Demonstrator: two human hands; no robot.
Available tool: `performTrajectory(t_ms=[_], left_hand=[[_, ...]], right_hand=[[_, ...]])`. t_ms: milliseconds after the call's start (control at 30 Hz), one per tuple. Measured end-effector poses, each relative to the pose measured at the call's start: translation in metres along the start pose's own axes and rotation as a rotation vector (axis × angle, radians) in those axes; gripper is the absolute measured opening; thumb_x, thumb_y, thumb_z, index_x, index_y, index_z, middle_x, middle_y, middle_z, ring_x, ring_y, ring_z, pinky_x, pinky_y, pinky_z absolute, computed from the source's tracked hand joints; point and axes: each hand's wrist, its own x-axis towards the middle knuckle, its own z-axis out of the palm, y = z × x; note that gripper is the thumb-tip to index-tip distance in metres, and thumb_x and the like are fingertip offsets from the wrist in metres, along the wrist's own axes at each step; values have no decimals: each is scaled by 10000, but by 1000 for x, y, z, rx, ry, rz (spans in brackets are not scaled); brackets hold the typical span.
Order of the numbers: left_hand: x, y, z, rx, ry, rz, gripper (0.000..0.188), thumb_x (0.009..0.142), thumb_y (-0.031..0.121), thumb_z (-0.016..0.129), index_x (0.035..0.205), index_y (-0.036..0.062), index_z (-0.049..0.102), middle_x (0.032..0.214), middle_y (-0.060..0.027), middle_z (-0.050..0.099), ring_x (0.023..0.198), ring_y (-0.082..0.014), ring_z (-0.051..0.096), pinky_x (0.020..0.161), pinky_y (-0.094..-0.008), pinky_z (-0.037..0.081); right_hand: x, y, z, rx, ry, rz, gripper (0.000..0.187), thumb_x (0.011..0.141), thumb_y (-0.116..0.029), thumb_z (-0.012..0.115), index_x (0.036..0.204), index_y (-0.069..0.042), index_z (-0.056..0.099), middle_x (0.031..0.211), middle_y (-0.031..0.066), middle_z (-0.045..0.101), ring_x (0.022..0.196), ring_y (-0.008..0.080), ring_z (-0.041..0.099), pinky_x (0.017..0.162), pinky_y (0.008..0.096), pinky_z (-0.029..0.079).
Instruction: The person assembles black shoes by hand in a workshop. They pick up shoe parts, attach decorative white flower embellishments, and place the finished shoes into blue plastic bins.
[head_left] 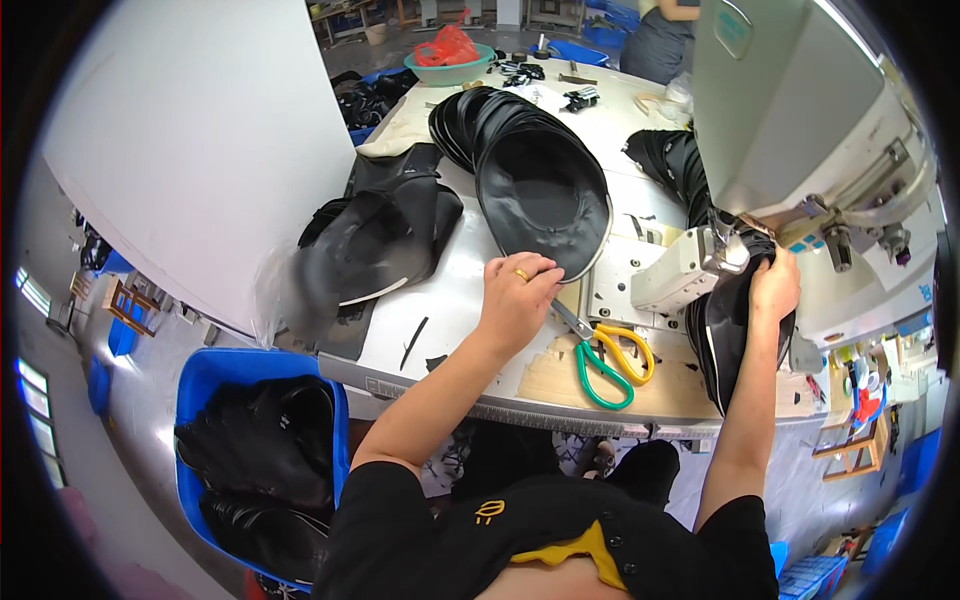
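Observation:
My left hand (519, 297) is closed on the near rim of a black, oval, leather-like piece (545, 190) with a pale edge. That piece lies at the front of a fanned row of similar pieces (465, 120). On the right, my right hand (774, 287) curls over the upper edge of a stack of black leather-like pieces (722, 330), beside the head of the sewing machine (790, 110). Its fingertips are partly hidden behind the stack. Scissors with one green and one yellow handle (610, 375) lie below my left hand, blades toward it.
Loose black pieces (375, 240) lie on the table's left. A blue bin (342, 440) with black pieces stands below the table's front-left edge. At the back sits a green basin (450, 74) with a red plastic bag (446, 47). Another person (660, 45) is beyond the table.

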Motion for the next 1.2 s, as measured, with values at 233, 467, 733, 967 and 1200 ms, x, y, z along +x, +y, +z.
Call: performTrajectory(t_ms=[233,467,733,967,1200], left_hand=[[4,10,-1,-14,-61,-48,203,718,34,648,912,93,642,973,-11,603,964,-206,548,850,-373,341],[7,-1,-9,-387,189,-317,117,824,18,586,937,21,616,834,-50,601,783,-163,559,699,-262,443],[32,-9,-49,-860,730,-620,192,907,66,536,1076,-24,538,957,-57,593,862,-99,547,786,-217,441],[40,14,-111,-950,1000,-474,179,904,63,529,1071,1,513,1043,-100,583,908,-158,567,827,-287,479],[19,68,-137,-734,823,-82,119,912,62,468,943,6,568,1060,-150,590,968,-215,581,800,-341,519]], right_hand=[[7,-9,19,-217,-32,6,207,782,-286,624,873,-103,589,875,50,613,883,261,583,688,441,477],[6,19,-5,262,-310,0,543,740,-108,573,1272,-109,465,1274,125,481,1183,313,450,957,426,391],[-12,16,-55,256,-479,23,793,709,-153,706,1390,-209,304,1360,73,399,1257,262,374,1015,514,288],[-36,29,-60,306,-230,-43,774,713,-167,704,1386,-216,325,1364,118,381,1273,272,353,1027,510,254],[-81,-16,-109,1177,-76,227,291,843,-73,594,1126,-13,564,1052,108,605,922,186,584,836,297,453]])
